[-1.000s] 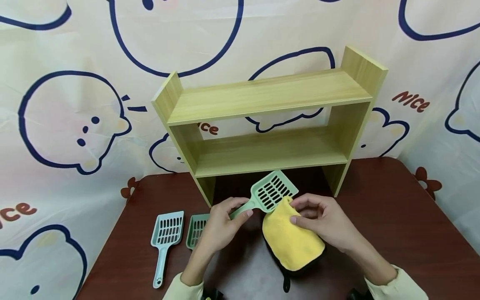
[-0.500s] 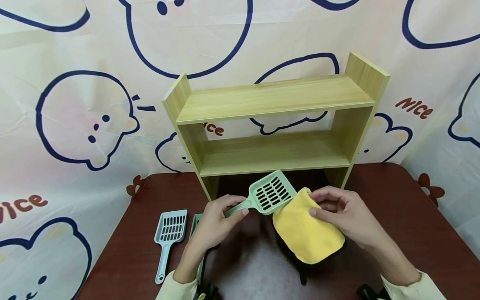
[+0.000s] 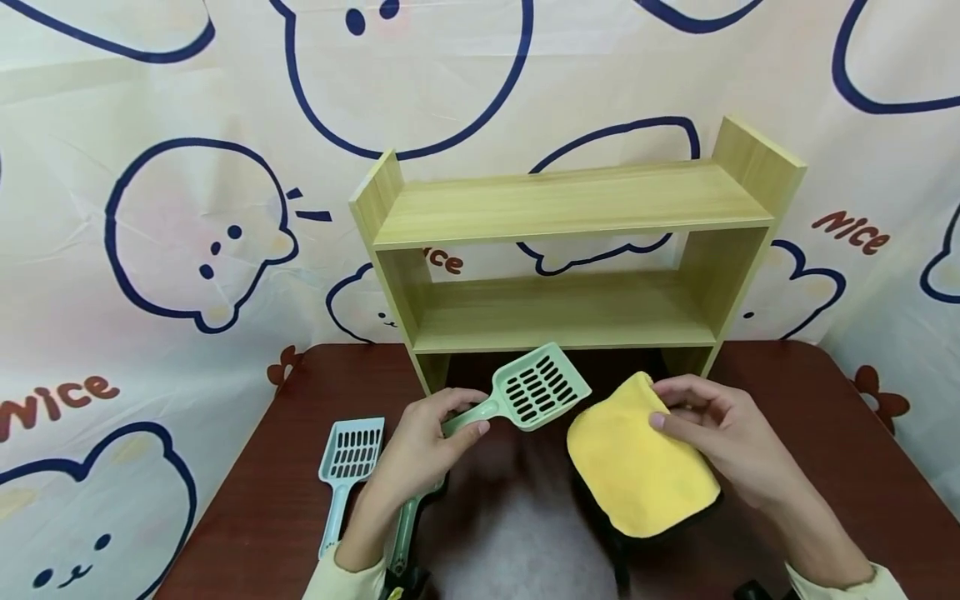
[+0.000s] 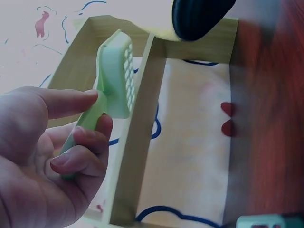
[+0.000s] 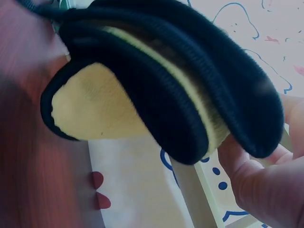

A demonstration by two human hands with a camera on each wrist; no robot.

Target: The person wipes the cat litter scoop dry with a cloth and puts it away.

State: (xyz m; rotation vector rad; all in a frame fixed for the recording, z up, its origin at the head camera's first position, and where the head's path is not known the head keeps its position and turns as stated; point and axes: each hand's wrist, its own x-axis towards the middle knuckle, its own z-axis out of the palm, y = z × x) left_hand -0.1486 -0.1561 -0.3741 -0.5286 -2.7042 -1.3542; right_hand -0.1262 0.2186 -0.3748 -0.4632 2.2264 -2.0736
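My left hand (image 3: 423, 442) grips the handle of a light green slotted litter scoop (image 3: 531, 392), its head tilted up and to the right. In the left wrist view, the fingers curl round the scoop's handle and the thumb lies along it. My right hand (image 3: 731, 442) pinches the upper corner of a yellow cleaning cloth (image 3: 641, 467) with a dark edge. From the right wrist, the cloth (image 5: 97, 107) hangs folded in layers, showing its dark side and a loop at one end. A gap separates cloth and scoop in the head view.
A light blue scoop (image 3: 352, 454) lies on the dark red-brown table (image 3: 262, 517) at left. A darker green scoop (image 3: 405, 533) lies partly hidden under my left forearm. A two-tier wooden shelf (image 3: 562, 204) stands behind, before a cartoon-printed curtain (image 3: 247, 75).
My right hand has drawn the cloth to the right, off the scoop's edge that it overlapped. My left hand keeps its grip on the scoop. The head view has shifted, too.
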